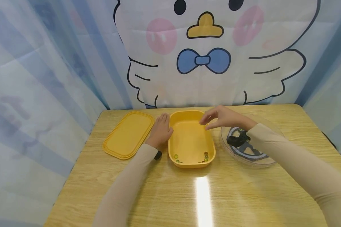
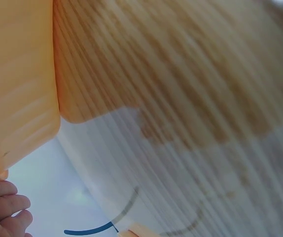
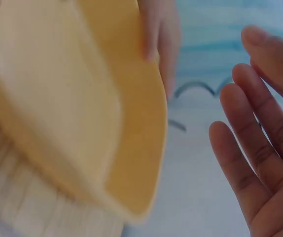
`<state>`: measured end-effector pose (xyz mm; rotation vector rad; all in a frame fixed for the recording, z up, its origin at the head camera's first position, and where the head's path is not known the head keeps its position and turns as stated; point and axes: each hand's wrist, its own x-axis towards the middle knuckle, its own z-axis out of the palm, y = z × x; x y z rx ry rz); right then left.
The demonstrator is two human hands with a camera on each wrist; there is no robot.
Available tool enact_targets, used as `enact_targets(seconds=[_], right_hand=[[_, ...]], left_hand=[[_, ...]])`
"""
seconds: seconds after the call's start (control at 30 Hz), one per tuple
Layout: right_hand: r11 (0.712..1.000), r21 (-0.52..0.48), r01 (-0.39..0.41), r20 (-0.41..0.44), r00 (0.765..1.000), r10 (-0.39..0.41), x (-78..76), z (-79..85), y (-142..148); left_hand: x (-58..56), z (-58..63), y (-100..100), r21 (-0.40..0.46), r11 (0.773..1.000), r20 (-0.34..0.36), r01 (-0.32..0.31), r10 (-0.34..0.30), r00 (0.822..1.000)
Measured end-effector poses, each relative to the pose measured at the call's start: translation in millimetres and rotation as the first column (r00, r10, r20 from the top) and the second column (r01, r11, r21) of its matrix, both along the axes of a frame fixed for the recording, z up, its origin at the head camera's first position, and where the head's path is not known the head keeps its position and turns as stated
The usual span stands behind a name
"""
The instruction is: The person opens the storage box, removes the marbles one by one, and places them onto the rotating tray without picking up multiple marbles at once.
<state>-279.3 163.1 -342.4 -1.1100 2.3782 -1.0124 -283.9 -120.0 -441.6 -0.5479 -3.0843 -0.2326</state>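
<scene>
Near the middle back of the table is a yellow plastic tub point(image 1: 189, 138). Several small glassy marbles, green and brown point(image 1: 206, 156), lie in its near corners. My left hand point(image 1: 160, 130) holds the tub's left rim, its thumb over the edge and its fingers point(image 2: 8, 202) along the outside. Over the right rim hovers my right hand point(image 1: 220, 116), fingers spread apart from the thumb. In the right wrist view nothing shows between those fingers point(image 3: 250, 148), and the tub wall point(image 3: 136, 143) is beside them.
Left of the tub a flat yellow lid point(image 1: 129, 134) lies on the wooden table point(image 1: 164, 195). A clear round dish point(image 1: 262, 161) with a grey and white pattern sits under my right forearm. A printed curtain point(image 1: 204, 85) hangs behind the table.
</scene>
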Motion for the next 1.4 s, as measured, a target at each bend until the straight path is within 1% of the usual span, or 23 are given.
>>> enact_targets(seconds=[0.13,0.3,0.4,0.5,0.63,0.93,1.03,1.1,1.2,1.27,1.33,1.4], right_hand=[[0.99,0.009,-0.14,0.009,0.99,0.14,3.2,-7.5,-40.1],[0.955,-0.021,-0.296,0.034,0.954,0.297,1.3,-25.9,-75.9],[0.938,-0.024,-0.345,0.075,0.935,0.345,-1.5,-40.0,-90.8],[0.932,0.0,-0.362,0.101,0.927,0.36,-4.3,-54.0,-100.1],[0.927,0.038,-0.373,0.112,0.924,0.367,-6.5,-67.0,-107.0],[0.904,0.072,-0.422,0.14,0.901,0.41,-8.0,-82.0,-116.8],[0.894,0.08,-0.442,0.135,0.893,0.429,-8.4,-87.0,-118.0],[0.882,0.075,-0.465,0.119,0.882,0.456,-8.9,-90.1,-118.0],[0.874,0.069,-0.48,0.12,0.874,0.471,-8.6,-93.8,-118.6],[0.879,0.073,-0.47,0.122,0.879,0.46,-7.7,-95.6,-119.4],[0.889,0.087,-0.45,0.132,0.89,0.437,-6.3,-96.6,-120.6],[0.892,0.101,-0.44,0.122,0.895,0.428,-5.0,-97.3,-121.5]], left_hand=[[-0.7,0.2,-0.3,0.001,1.0,0.0,-0.002,0.002,1.0],[-1.0,0.9,0.0,-0.012,1.0,-0.03,-0.002,0.001,1.0],[0.0,2.0,-0.2,-0.025,1.0,-0.03,-0.004,0.003,1.0],[0.4,2.4,0.6,-0.034,0.999,-0.026,-0.005,0.004,1.0],[0.1,1.5,1.0,-0.038,0.999,-0.021,-0.006,0.005,1.0],[-1.5,-0.5,-0.4,-0.053,0.999,-0.041,-0.005,0.003,0.999],[-2.0,-1.1,-0.1,-0.049,0.999,-0.051,-0.005,0.002,0.999],[-2.1,-1.1,0.0,-0.043,0.999,-0.054,-0.006,0.004,0.999],[-1.9,-0.7,0.2,-0.042,0.999,-0.051,-0.009,0.006,0.999],[-1.7,-0.2,0.3,-0.047,0.999,-0.042,-0.009,0.007,0.999],[-1.5,0.1,0.3,-0.05,0.999,-0.036,-0.008,0.006,0.999],[-1.4,0.4,0.2,-0.053,0.999,-0.03,-0.008,0.006,1.0]])
